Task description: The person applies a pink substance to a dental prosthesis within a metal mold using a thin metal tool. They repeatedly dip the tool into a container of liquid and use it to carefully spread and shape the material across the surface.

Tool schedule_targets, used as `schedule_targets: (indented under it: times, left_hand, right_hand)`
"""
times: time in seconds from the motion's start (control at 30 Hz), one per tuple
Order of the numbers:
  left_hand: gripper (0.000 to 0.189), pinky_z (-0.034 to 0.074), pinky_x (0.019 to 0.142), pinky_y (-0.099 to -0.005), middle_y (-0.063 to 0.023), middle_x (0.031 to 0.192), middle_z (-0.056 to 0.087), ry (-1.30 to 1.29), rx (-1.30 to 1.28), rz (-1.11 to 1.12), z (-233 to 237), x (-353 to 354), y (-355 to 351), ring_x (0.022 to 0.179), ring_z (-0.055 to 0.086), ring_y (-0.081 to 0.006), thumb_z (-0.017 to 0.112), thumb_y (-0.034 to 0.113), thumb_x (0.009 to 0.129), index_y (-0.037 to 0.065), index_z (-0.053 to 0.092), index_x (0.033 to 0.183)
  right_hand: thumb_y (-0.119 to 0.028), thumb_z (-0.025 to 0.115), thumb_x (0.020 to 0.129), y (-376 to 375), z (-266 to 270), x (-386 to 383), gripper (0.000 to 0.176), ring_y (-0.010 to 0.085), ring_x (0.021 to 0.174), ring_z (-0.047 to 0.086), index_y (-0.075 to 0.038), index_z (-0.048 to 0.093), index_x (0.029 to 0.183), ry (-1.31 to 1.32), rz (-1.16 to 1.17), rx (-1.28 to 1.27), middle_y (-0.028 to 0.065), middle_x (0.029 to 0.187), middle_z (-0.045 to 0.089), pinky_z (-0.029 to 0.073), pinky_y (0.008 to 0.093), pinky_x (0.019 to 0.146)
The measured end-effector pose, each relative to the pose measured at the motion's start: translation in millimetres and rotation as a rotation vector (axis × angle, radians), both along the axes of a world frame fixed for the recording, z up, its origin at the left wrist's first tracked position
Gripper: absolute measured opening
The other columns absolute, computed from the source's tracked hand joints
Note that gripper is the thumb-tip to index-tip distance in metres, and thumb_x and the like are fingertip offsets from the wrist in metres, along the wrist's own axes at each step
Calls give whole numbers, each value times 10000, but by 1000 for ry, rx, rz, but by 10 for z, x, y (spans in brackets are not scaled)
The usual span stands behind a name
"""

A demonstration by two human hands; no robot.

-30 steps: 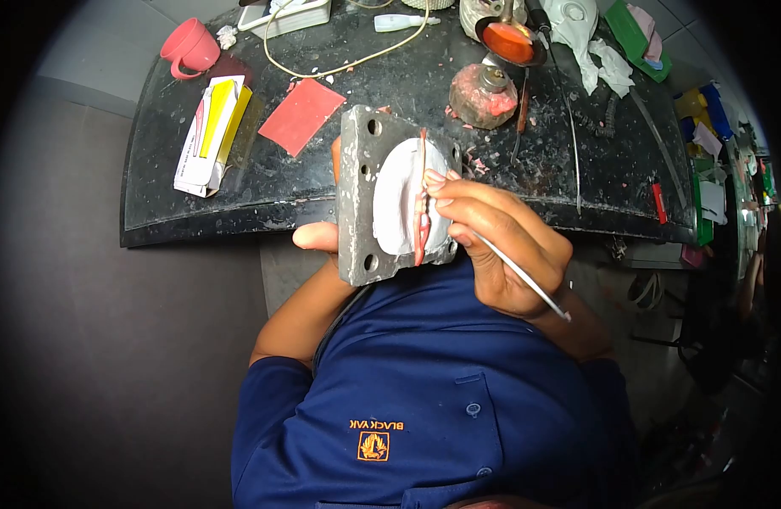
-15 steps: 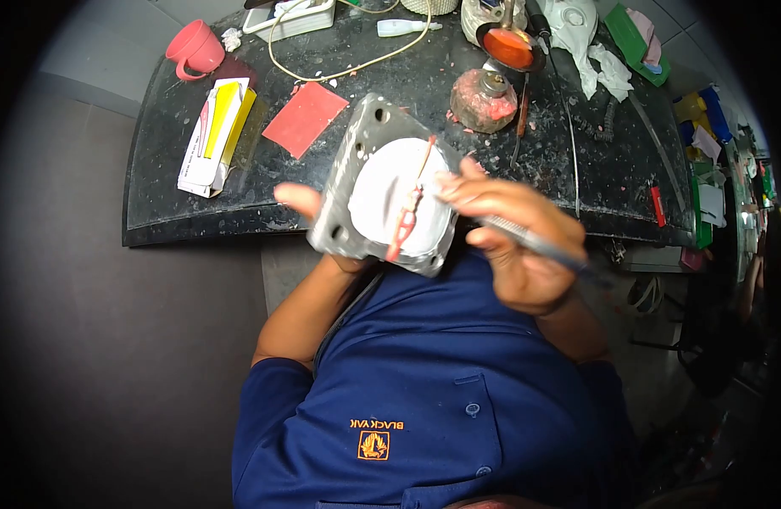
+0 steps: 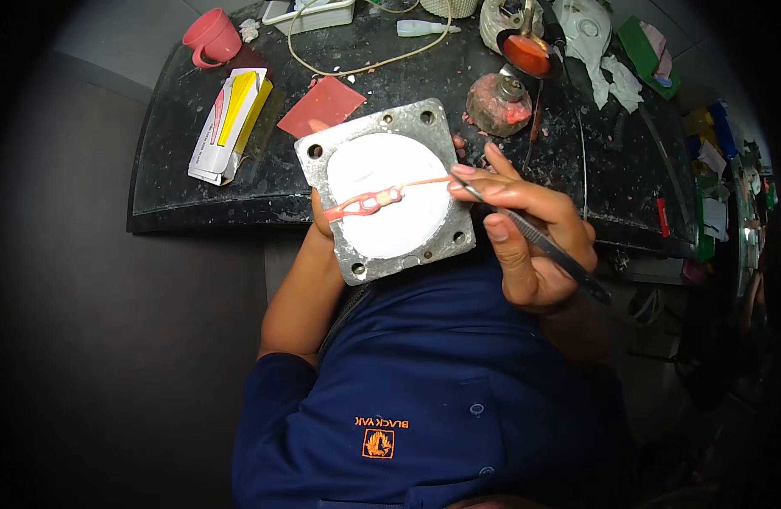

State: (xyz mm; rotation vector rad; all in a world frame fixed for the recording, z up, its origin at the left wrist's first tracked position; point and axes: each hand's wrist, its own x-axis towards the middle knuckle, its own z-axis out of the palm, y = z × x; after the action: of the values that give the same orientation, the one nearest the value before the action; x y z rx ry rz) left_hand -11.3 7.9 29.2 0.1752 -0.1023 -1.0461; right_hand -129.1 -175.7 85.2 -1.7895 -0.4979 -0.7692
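My left hand (image 3: pixel 321 222) grips a square metal flask (image 3: pixel 369 271) from its left side and beneath; most of its fingers are hidden. The flask has holes at its corners and is filled with a round bed of white plaster (image 3: pixel 390 233). Across the plaster runs a thin pink wax piece (image 3: pixel 350 209) with small openings and a narrow strand reaching the right rim. My right hand (image 3: pixel 539 242) holds a slender dark metal tool (image 3: pixel 569 265) with a ridged grip, its tip close over the flask's right rim. Fingertips of that hand are right at the rim.
Behind the flask lie a pink wax sheet (image 3: pixel 327 103) and a white-and-yellow box (image 3: pixel 225 127). A pink mug (image 3: pixel 214 38) stands back left. To the right are a wax-smeared glass burner (image 3: pixel 496 106) and a pan of red liquid (image 3: pixel 526 55). A cord (image 3: pixel 365 69) loops across the bench.
The flask has turned and levelled, so its plaster face now shows fully and the wax piece lies nearly crosswise. The right hand stays at its right edge with the tool.
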Motion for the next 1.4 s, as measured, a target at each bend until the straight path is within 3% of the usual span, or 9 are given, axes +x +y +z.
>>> schedule_targets:
  times: [0.07, 0.13, 0.43, 0.53, 1.0, 1.17, 1.27, 1.33, 1.4]
  left_hand:
    - [1178, 623, 870, -483, -368, 1404, 514, 12, 190, 75, -39, 31, 29, 811, 759, -331, 335, 870, 896, -106, 237, 1550]
    - [1198, 543, 1011, -542, -325, 1519, 400, 9, -41, -156, -474, 221, 157, 1287, 562, -465, 455, 886, 844, -77, 299, 1538]
    - [1084, 579, 920, -511, -278, 1261, 631, 160, -156, -183, -205, 127, 68, 1077, 685, -376, 449, 907, 826, -21, 534, 1378]
    - [1107, 593, 927, -483, -281, 1336, 613, 56, -190, -168, -541, 216, 80, 1119, 684, -385, 362, 899, 860, -41, 500, 1428]
    - [1148, 530, 1006, -543, -299, 1390, 559, 101, -152, -208, -452, 216, 92, 1186, 635, -414, 440, 921, 812, -23, 457, 1466]
    - [1163, 530, 1003, -555, -315, 1392, 548, 81, -143, -198, -457, 198, 72, 1200, 626, -421, 447, 924, 805, -28, 443, 1475]
    - [1001, 550, 1011, -518, -291, 1371, 591, 61, -137, -155, -362, 161, 68, 1180, 658, -408, 332, 809, 948, -44, 466, 1454]
    - [1216, 565, 939, -570, -335, 1367, 554, 285, -112, -150, -431, 210, 113, 1145, 655, -455, 427, 958, 776, -39, 439, 1473]
    - [1228, 571, 923, -573, -349, 1373, 544, 241, -74, -161, -444, 235, 124, 1130, 661, -463, 421, 964, 771, -45, 438, 1471]
  right_hand:
    - [-59, 676, 974, -7, 64, 26, 198, 342, 1087, 730, 56, 655, 1133, 18, 5, -24, 206, 1051, 751, 454, 581, 1089]
    - [-103, 641, 1004, -70, 89, 86, 194, 386, 1158, 687, 40, 671, 1132, -25, 90, -255, 231, 1058, 742, 357, 621, 1153]
    - [-114, 706, 951, -11, 79, 185, 169, 380, 1162, 685, 23, 743, 1043, -5, 105, -271, 166, 1001, 770, 341, 620, 1164]
    - [-115, 712, 945, -11, 80, 186, 163, 382, 1161, 685, 23, 754, 1022, 3, 112, -270, 155, 991, 774, 346, 617, 1163]
    - [-128, 743, 917, -41, 91, 174, 147, 311, 1193, 684, -31, 778, 1021, 53, 111, -261, 109, 992, 774, 382, 590, 1151]
    - [-166, 705, 960, -75, 92, 187, 198, 383, 1167, 685, 15, 764, 1013, 44, 130, -282, 140, 988, 775, 370, 617, 1149]
    - [-173, 698, 965, -93, 56, 193, 203, 381, 1154, 693, 14, 756, 1018, 23, 129, -269, 158, 988, 773, 378, 612, 1145]
    - [-176, 693, 969, -96, 33, 181, 208, 379, 1147, 696, 17, 750, 1025, 35, 124, -205, 171, 990, 771, 382, 612, 1142]
    - [-158, 674, 986, -127, -1, 177, 206, 386, 1127, 699, 34, 721, 1044, 28, 110, -121, 210, 999, 756, 393, 619, 1129]
